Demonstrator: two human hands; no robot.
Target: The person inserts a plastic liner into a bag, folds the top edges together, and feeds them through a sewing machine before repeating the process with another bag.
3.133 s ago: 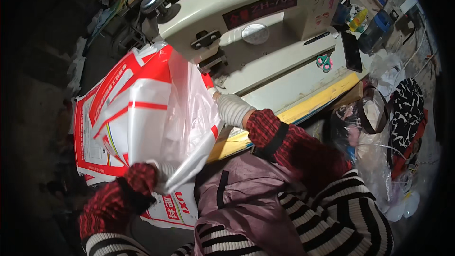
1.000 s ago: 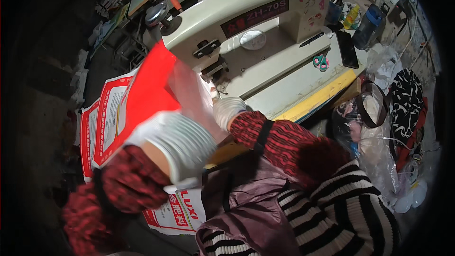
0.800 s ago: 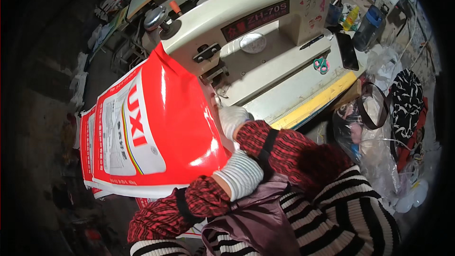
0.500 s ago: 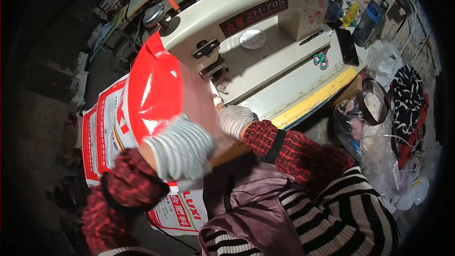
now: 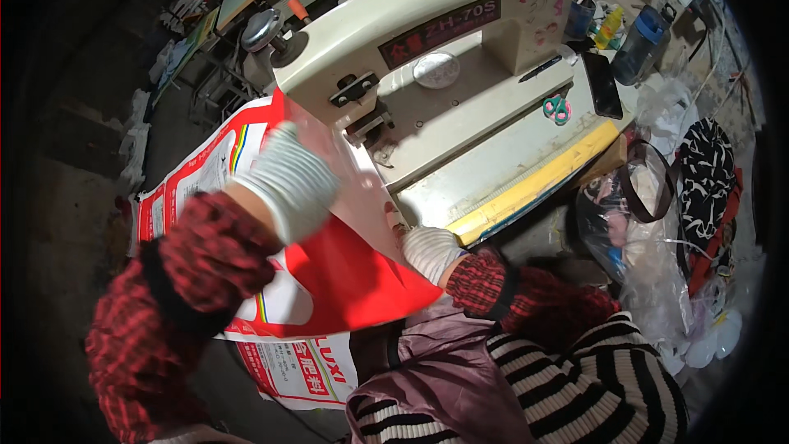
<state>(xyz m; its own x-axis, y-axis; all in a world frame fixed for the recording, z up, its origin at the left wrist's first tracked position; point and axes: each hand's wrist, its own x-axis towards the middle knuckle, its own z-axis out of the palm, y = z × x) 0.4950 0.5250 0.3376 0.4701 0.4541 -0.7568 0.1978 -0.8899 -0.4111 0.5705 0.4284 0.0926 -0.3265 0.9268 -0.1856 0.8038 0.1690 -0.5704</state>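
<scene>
A large red and white printed plastic sack [image 5: 353, 279] lies slanted across the front of a cream-coloured sewing machine [image 5: 345, 25]. Its pale pinkish side faces the machine's needle area. My left hand [image 5: 296, 185], in a white ribbed glove, is curled at the sack's upper part, its fingertips mostly hidden. Lower down, beside the machine bed's front corner, my gloved right hand [image 5: 431, 253] pinches the sack's edge with bare fingertips showing. The sack's red corner hangs just below that hand. A second printed sack [image 5: 304, 370] shows below it, near my lap.
On the machine bed are green-handled scissors [image 5: 557, 108], a black pen [image 5: 540, 68] and a dark phone [image 5: 602, 85]. A blue-lidded bottle [image 5: 643, 45] stands behind them. A yellow strip [image 5: 534, 185] lines the front edge. Clear plastic bags [image 5: 649, 271] fill the right side.
The sack has swung down and toward me, its red corner now below my right hand. My left hand has moved up and slightly left. My right hand has shifted down and right.
</scene>
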